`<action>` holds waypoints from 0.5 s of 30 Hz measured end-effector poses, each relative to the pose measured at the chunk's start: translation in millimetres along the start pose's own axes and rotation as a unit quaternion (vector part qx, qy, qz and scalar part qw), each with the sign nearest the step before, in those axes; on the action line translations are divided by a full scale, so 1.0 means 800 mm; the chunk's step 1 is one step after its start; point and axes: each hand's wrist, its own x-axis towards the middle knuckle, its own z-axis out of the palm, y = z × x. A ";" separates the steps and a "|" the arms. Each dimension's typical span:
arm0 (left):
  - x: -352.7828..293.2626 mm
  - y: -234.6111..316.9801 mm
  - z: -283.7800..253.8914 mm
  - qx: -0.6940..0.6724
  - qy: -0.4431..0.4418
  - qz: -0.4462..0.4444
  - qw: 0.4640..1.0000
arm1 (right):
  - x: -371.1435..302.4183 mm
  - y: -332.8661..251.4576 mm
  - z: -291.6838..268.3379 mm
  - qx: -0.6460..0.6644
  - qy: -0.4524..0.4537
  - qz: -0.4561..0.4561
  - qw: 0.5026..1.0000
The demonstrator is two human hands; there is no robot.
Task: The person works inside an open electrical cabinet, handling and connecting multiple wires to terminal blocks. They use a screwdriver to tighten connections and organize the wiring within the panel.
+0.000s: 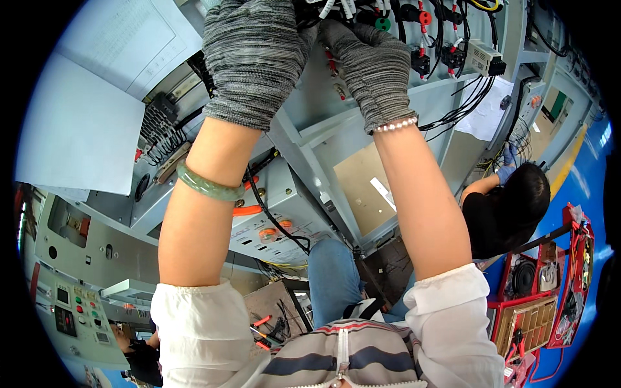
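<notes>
both hands up at the top of the view, in grey striped knit gloves. left hand [255,64]: back showing, fingertips out of sight at the upper edge; cannot tell whether spread or pinching. right hand [378,74]: just beside it, thumb side toward the left, fingertips hidden; grip cannot be told either.

white-sleeved wires [328,8] at the upper edge, between the hands. green round fitting [383,24] near the right hand; red round fitting [425,18] farther right, black cables about it. pale boxy module [482,57] beyond.

white paper [77,123] left of the left forearm. red-handled tools [262,320] low down, left of the knee. at right, a co-worker [511,200] in black, then a red tool cart [530,301].
</notes>
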 end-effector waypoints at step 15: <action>-0.003 -0.002 -0.001 0.015 -0.018 -0.004 1.000 | -0.011 -0.021 0.000 -0.073 0.049 -0.153 0.984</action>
